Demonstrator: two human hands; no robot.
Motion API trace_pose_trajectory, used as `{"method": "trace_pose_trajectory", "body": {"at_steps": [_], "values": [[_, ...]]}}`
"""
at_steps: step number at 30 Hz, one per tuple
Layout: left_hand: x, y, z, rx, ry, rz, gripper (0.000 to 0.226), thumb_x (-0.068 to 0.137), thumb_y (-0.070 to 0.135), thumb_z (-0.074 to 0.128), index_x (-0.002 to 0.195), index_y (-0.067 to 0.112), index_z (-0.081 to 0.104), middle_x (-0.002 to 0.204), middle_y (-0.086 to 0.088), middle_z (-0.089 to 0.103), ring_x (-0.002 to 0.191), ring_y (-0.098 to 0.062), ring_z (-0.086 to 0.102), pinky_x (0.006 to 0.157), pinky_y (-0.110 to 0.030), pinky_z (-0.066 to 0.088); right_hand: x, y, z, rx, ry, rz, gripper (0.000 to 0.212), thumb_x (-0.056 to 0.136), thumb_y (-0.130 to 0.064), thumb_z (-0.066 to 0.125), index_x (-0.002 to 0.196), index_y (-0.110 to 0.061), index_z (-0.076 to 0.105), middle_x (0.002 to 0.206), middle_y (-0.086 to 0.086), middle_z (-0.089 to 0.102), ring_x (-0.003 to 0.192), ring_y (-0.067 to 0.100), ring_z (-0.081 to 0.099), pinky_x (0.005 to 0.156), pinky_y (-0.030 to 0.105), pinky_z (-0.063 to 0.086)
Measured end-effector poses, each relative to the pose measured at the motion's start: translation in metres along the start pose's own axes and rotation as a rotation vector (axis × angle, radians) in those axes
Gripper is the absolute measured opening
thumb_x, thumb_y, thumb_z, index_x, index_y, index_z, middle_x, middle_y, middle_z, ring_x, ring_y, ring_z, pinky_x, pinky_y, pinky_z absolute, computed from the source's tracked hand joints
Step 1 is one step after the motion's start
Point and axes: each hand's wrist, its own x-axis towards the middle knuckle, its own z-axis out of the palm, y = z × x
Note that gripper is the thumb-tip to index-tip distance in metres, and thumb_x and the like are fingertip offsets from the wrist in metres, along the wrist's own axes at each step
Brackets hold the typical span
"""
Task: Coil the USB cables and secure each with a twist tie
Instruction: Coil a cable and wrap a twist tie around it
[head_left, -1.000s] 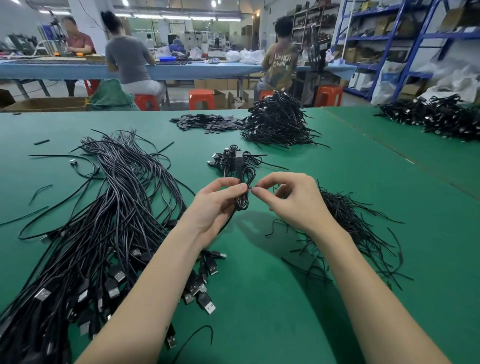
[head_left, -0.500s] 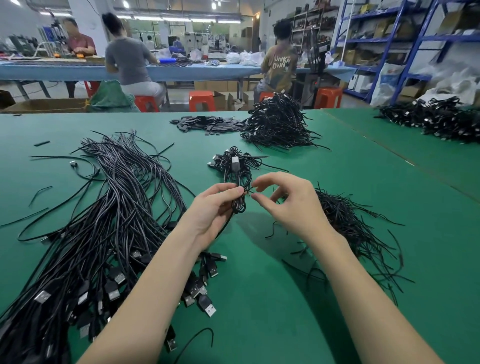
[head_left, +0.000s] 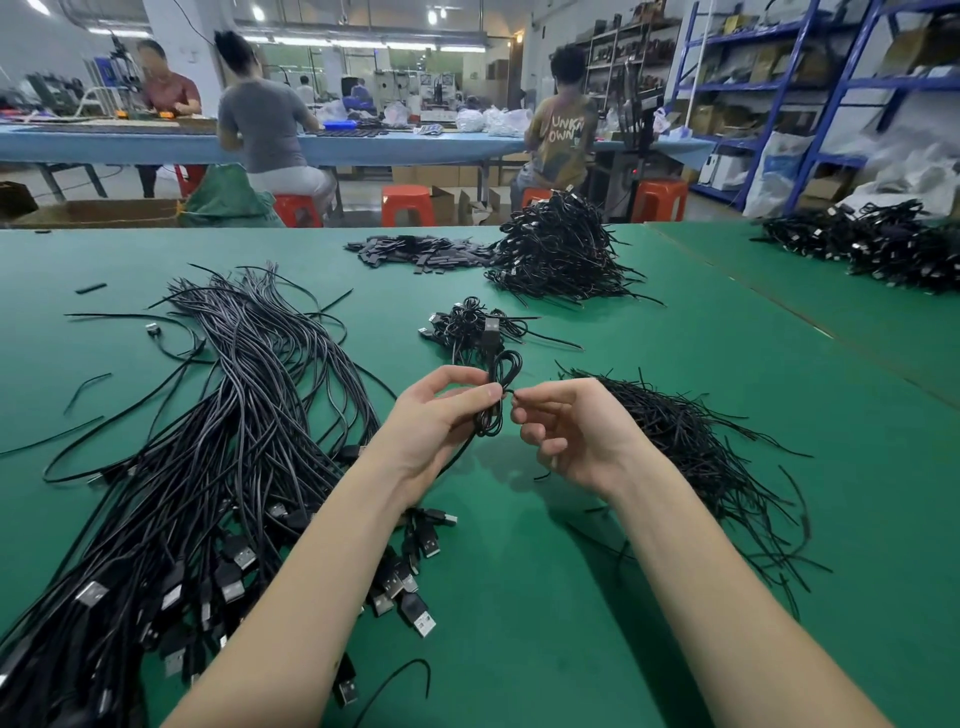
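Above the green table (head_left: 519, 597), my left hand (head_left: 441, 421) pinches a small coiled black USB cable (head_left: 501, 371) at its middle, the loops standing upright. My right hand (head_left: 566, 431) pinches the end of a thin black twist tie (head_left: 510, 393) that sits at the coil's waist. A big bundle of straight USB cables (head_left: 218, 441) lies on the left, plugs toward me. A loose heap of twist ties (head_left: 691, 447) spreads on the right behind my right hand. A small pile of coiled cables (head_left: 467, 325) lies just beyond my hands.
A large heap of coiled cables (head_left: 558, 254) and a patch of flat black pieces (head_left: 415, 249) sit farther back. Another cable pile (head_left: 878, 244) lies on the adjoining table at right. People sit at a blue bench (head_left: 363, 145) behind; red stools and blue shelving stand beyond.
The coil has been lifted a little and now stands more upright between my hands. My right fingers have turned at the tie while my left hand keeps its pinch.
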Motion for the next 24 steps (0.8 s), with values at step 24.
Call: {"method": "trace_pose_trajectory", "body": {"at_steps": [24], "values": [[0.128, 0.028, -0.005, 0.693, 0.391, 0.244, 0.033, 0.084, 0.008, 0.073, 0.111, 0.013, 0.055, 0.103, -0.004, 0.061, 0.092, -0.015, 0.061, 0.087, -0.03, 0.051, 0.032, 0.059, -0.011, -0.873, 0.402, -0.566, 0.03, 0.091, -0.032, 0.067, 0.071, -0.01, 0.067, 0.067, 0.005, 0.068, 0.053, 0.006, 0.048, 0.057, 0.022, 0.039]]}}
